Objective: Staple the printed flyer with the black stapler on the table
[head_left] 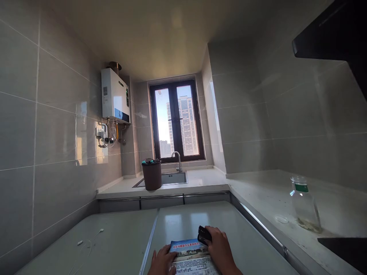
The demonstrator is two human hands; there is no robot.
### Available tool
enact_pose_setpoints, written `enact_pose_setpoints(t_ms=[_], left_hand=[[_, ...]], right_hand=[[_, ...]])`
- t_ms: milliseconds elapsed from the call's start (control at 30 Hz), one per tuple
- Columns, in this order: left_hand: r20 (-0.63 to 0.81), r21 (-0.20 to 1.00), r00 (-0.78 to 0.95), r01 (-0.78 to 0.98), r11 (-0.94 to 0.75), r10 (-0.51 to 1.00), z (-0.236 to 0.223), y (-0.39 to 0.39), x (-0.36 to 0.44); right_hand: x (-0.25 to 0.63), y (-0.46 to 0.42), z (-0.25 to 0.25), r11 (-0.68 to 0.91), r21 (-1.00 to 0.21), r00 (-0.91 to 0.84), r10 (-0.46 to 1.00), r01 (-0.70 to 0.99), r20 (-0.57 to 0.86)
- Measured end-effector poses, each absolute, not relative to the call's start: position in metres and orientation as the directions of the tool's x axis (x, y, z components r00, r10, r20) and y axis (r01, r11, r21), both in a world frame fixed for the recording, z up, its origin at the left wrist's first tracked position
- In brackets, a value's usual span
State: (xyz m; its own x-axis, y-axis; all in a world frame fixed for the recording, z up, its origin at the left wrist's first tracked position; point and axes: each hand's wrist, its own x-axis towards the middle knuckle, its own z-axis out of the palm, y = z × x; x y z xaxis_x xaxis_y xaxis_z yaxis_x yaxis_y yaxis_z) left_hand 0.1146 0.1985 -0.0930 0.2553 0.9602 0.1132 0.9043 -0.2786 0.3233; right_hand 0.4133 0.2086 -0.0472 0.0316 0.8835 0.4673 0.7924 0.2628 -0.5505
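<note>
A printed leaflet (pixel 190 254) with a blue top, red lettering and a picture of buildings lies on the pale table, near the bottom of the view. My left hand (pixel 163 260) is closed on its left edge, fingers near the upper corner and thumb lower down on the sheet. In my right hand (pixel 219 246) is a black stapler (pixel 203 234), gripped at the leaflet's upper right corner. Whether its jaws are around the paper cannot be seen. The lower part of the leaflet runs out of view.
White earphones (pixel 91 241) with a thin cord lie on the left of the table (pixel 120 233). A clear glass jar (pixel 305 210) and a round lid (pixel 281 219) stand on the right counter. Behind, a brown bin (pixel 152 175) sits at the sink (pixel 174 178).
</note>
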Motion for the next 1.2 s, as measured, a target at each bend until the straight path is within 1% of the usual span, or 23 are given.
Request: enact_pose_setpoints(t_ms=[67, 133, 267, 333, 433, 500, 600, 667, 733, 900, 1200], left_hand=[[0.203, 0.428, 0.285, 0.835, -0.347, 0.937, -0.092, 0.197, 0.114], [0.248, 0.514, 0.355, 0.740, -0.433, 0.901, -0.089, 0.197, 0.115], [0.285, 0.599, 0.495, 0.576, -0.555, 0.821, -0.089, 0.204, 0.114], [0.310, 0.628, 0.499, 0.531, -0.569, 0.809, -0.095, 0.210, 0.110], [0.302, 0.673, 0.437, 0.532, -0.514, 0.847, -0.106, 0.215, 0.101], [0.254, 0.659, 0.407, 0.591, -0.465, 0.877, -0.111, 0.216, 0.098], [0.195, 0.555, 0.381, 0.717, -0.422, 0.904, -0.109, 0.213, 0.100], [0.198, 0.490, 0.349, 0.775, -0.400, 0.916, -0.105, 0.210, 0.105], [0.210, 0.455, 0.318, 0.805, -0.380, 0.925, -0.100, 0.206, 0.110], [0.218, 0.447, 0.282, 0.822, -0.352, 0.934, -0.091, 0.200, 0.119], [0.237, 0.485, 0.323, 0.778, -0.399, 0.916, -0.097, 0.206, 0.113]], right_hand=[[0.415, 0.208, -0.046, 0.251, -0.544, 0.037, 0.886, 0.801, 0.462], [0.416, 0.209, -0.047, 0.241, -0.537, 0.034, 0.892, 0.808, 0.451], [0.416, 0.212, -0.053, 0.246, -0.539, 0.019, 0.899, 0.805, 0.439], [0.415, 0.214, -0.055, 0.246, -0.553, 0.025, 0.900, 0.796, 0.436], [0.415, 0.215, -0.058, 0.270, -0.569, 0.006, 0.900, 0.777, 0.436], [0.415, 0.216, -0.059, 0.298, -0.571, -0.022, 0.898, 0.765, 0.440], [0.414, 0.218, -0.061, 0.326, -0.573, -0.047, 0.894, 0.752, 0.446], [0.413, 0.218, -0.064, 0.339, -0.578, -0.054, 0.890, 0.742, 0.452], [0.411, 0.218, -0.066, 0.350, -0.585, -0.060, 0.887, 0.732, 0.457], [0.410, 0.217, -0.066, 0.358, -0.595, -0.073, 0.891, 0.719, 0.449], [0.410, 0.221, -0.069, 0.362, -0.603, -0.065, 0.887, 0.711, 0.457]])
